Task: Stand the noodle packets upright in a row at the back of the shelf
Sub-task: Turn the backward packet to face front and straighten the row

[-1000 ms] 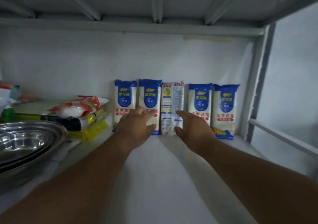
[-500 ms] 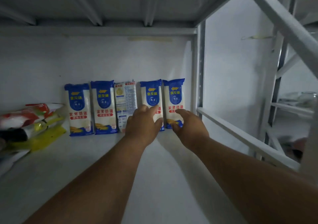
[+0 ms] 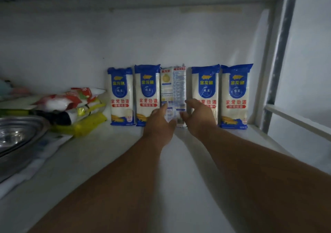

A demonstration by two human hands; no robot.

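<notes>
Several noodle packets stand upright in a row against the back wall of the white shelf [image 3: 179, 161]. Most show blue-and-white fronts, such as the leftmost packet [image 3: 120, 96] and the rightmost packet [image 3: 235, 96]. The middle packet [image 3: 173, 87] shows its printed back. My left hand [image 3: 158, 125] rests against that packet's lower left edge, fingers spread. My right hand [image 3: 199, 118] is at its lower right edge, thumb up and fingers curled loosely. Neither hand closes around it. The hands hide the packet's bottom part.
A pile of red, white and yellow bags [image 3: 75, 111] lies left of the row. Steel bowls [image 3: 16, 136] sit at the far left on white paper. A grey upright post [image 3: 279, 53] and a rail [image 3: 295, 118] bound the shelf on the right.
My view has swung back to the left. Both hands have shifted from the two right packets to the middle packet, one on each side of it.
</notes>
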